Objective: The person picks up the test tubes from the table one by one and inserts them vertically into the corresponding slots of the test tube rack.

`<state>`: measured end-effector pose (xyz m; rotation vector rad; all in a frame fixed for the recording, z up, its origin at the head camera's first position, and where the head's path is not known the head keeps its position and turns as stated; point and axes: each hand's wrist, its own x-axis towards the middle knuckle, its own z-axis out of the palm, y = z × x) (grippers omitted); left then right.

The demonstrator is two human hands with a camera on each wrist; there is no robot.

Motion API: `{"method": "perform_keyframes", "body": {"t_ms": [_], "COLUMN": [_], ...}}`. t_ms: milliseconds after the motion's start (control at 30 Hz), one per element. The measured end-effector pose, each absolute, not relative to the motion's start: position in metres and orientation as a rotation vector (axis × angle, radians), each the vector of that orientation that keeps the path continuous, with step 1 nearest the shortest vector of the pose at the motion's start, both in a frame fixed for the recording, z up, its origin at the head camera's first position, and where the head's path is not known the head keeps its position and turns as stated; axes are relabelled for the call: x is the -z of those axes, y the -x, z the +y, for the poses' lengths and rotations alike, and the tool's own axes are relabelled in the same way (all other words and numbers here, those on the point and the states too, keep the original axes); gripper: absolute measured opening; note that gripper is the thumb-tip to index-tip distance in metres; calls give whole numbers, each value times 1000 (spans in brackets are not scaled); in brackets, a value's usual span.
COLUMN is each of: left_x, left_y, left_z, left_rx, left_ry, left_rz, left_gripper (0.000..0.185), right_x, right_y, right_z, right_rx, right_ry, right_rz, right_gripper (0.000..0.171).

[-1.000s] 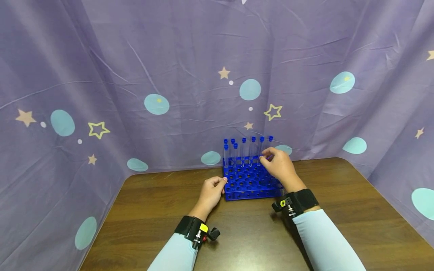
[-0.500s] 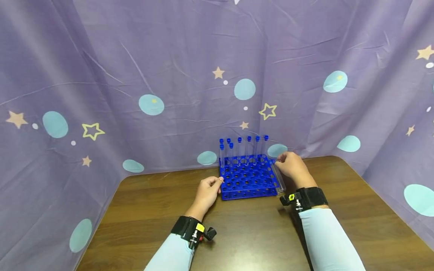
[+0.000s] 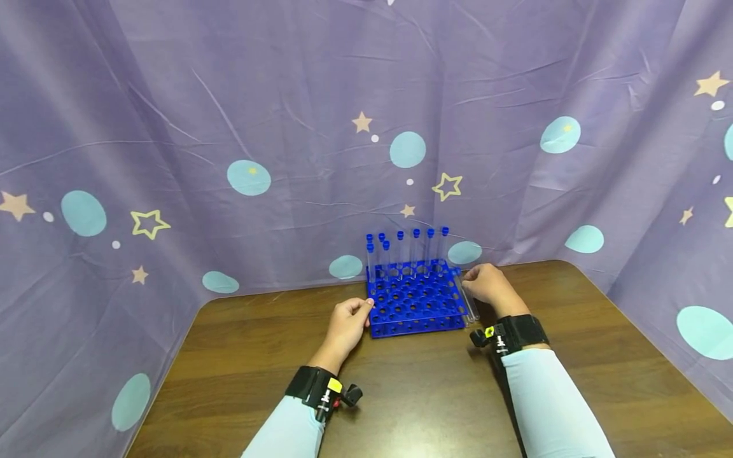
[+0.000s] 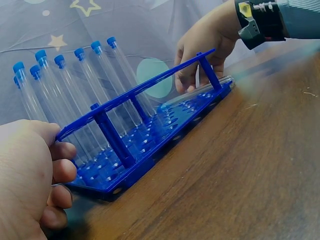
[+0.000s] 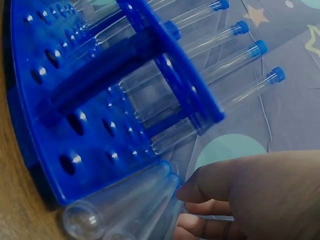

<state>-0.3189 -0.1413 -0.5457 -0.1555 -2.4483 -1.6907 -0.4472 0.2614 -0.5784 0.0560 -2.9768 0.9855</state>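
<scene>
A blue test tube rack stands on the table, with several clear, blue-capped test tubes upright toward its back and left side. My left hand grips the rack's left edge, thumb over the top plate and fingers curled under it. On the right, loose test tubes lie side by side along the rack, round bottoms toward me. My right hand is at their far ends, thumb and curled fingers pinching the outer tube near its cap, which the hand partly hides in the right wrist view.
The wooden table runs back to a purple curtain printed with stars and dots, hanging right behind the rack. Black wrist straps with small cameras sit on both wrists.
My right hand has left the back right tubes in the rack and moved right and down to the tubes lying beside it. The left hand keeps its grip on the rack.
</scene>
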Motion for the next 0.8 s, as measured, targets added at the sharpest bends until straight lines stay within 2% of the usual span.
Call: {"method": "perform_keyframes", "body": {"t_ms": [200,333,467,667,800], "left_x": [547,546,546,547,546], "left_y": [320,321,321,320,320], "left_z": [-142,-142,-143,-143,-143], "left_rx": [1689,1702,1710,1707,1708], "left_ry": [163,171,176,172,171], "left_rz": [-2454,-2447,-2437,-2440,-2441], "left_gripper": [34,34,36,38,37], "right_x": [597,588,565,513,506], "right_y": [459,451,431,380,371], "right_z": [268,264,253,228,223], "right_rx": [-957,-930,-906,-947,-891], "right_ry": [-14,-13,22,42,69], "right_rz": [-2947,-2916,-2906,-2948,-2972], "right_gripper": [24,23,20,25,27]}}
